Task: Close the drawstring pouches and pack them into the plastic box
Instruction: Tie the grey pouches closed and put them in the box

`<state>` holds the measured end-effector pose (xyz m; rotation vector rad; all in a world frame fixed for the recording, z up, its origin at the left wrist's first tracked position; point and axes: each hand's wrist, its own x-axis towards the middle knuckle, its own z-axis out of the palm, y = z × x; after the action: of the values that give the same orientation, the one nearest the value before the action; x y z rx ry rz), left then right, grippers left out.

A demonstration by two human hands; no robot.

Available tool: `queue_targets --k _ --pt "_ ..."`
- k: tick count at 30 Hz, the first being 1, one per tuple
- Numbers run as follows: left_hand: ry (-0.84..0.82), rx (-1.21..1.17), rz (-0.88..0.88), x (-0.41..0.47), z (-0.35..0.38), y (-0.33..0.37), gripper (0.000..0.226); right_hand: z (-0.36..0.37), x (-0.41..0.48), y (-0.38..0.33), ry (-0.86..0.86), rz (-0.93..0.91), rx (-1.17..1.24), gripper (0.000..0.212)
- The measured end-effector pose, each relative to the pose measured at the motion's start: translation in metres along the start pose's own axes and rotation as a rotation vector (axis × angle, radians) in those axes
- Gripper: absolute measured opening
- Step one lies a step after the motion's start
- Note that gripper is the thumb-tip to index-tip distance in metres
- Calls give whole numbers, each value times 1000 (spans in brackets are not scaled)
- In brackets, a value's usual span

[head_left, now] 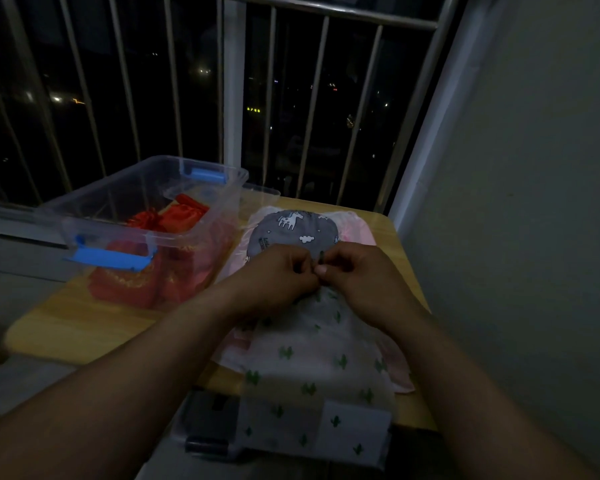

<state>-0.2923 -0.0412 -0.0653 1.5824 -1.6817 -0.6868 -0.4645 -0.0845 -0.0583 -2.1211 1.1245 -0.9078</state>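
A white pouch with green cactus prints [312,368] lies on the wooden table [70,327], its lower end hanging over the near edge. My left hand [278,271] and my right hand [357,275] meet at its gathered top, each pinching the dark drawstring there. Beyond the hands lies a grey pouch with white unicorns [291,230], on top of pink pouches [361,230]. The clear plastic box [229,178] with blue latches stands to the left, with several red pouches [174,216] inside.
A window with metal bars runs along the back of the table. A grey wall closes off the right side. A dark object [208,420] sits below the table's near edge, partly under the cactus pouch.
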Motion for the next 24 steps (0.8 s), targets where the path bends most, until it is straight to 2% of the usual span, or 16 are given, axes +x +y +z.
queue_targets --k 4,7,10,13,17,21,24 --pt "75 76 53 1 6 0 17 4 -5 -9 30 -99 -117 13" --pt "36 112 106 2 6 -1 16 6 -6 -11 37 -121 -93 20" --pt "6 132 121 1 -3 -1 17 6 -4 -9 39 -83 -44 17" --pt "-38 72 83 1 -13 -3 16 5 -2 -6 16 -18 130 15" --pt "-102 -166 22 1 -15 -8 21 7 -2 0 -48 173 487 15" --pt "-106 -271 11 3 -10 -9 27 8 0 3 -57 253 601 10" --pt "-94 -343 -41 3 -8 -7 22 9 1 3 -24 264 617 9"
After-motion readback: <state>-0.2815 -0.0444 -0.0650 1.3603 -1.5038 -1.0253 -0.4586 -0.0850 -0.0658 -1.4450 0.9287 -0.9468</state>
